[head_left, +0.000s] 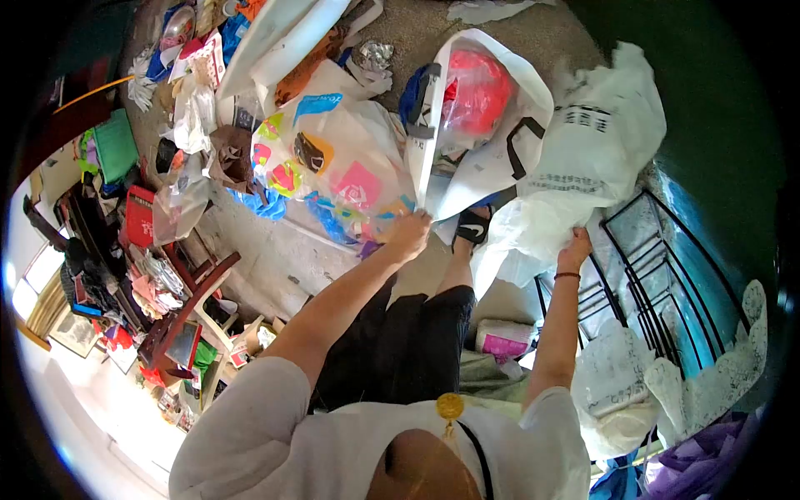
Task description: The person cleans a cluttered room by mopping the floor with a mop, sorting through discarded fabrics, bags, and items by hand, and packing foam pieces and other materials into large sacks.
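My left hand is closed on the near edge of a white open-mouthed bag with dark handles. Inside this bag sits a bright red plastic bundle. A large white plastic bag with dark printed lettering spreads to the right. My right hand is closed on its lower edge, fingers partly hidden by the film. Left of the open bag, near my left hand, stands a bulging pale bag with colourful printed patches. My foot in a black sandal shows between the bags.
A black metal rack stands close on the right. Wooden furniture with piled clothes lines the left. Crumpled plastic bags and a large white panel-like object lie at the upper left. A pink-and-white package is beside my legs.
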`<state>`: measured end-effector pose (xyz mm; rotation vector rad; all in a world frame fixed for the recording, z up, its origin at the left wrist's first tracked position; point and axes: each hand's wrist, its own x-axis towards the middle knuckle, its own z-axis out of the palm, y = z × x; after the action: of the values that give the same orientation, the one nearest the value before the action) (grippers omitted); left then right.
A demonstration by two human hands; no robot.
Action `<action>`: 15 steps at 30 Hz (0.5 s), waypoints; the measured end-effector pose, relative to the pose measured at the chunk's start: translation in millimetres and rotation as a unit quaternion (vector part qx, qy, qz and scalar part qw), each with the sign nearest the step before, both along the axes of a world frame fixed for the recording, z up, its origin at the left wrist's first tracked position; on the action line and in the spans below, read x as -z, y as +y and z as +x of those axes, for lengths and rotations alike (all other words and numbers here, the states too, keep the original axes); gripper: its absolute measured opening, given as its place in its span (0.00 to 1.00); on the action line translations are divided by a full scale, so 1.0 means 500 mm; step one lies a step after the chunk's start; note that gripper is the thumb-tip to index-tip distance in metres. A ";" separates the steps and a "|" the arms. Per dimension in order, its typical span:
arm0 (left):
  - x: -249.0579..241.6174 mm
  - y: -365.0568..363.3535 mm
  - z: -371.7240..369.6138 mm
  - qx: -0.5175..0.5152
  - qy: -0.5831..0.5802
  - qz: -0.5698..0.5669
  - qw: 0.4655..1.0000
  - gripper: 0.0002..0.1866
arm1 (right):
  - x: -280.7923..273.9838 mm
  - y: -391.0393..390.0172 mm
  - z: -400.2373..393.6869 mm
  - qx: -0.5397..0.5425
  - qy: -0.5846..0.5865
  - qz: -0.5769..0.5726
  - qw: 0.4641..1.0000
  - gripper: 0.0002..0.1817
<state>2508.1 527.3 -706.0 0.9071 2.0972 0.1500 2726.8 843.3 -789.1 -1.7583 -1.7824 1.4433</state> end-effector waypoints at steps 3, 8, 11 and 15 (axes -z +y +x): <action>-0.118 0.108 -0.016 -0.032 0.132 0.105 0.985 0.23 | -0.164 -0.030 -0.080 0.232 0.109 -0.131 0.958 0.06; -0.177 0.220 -0.010 -0.306 -0.315 0.148 0.886 0.46 | -0.266 -0.094 -0.143 0.234 0.280 -0.228 0.903 0.05; -0.220 0.274 -0.030 -0.521 -0.553 0.186 0.622 0.33 | -0.285 -0.188 -0.198 0.024 0.215 -0.163 0.963 0.07; -0.268 0.261 -0.075 -0.589 -0.575 0.218 0.525 0.14 | -0.379 -0.254 -0.305 -0.132 0.212 -0.282 0.926 0.07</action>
<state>2470.4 657.6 -572.3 -0.5750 0.9327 1.5495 2574.2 716.3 -599.6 -1.2758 -1.4975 2.4215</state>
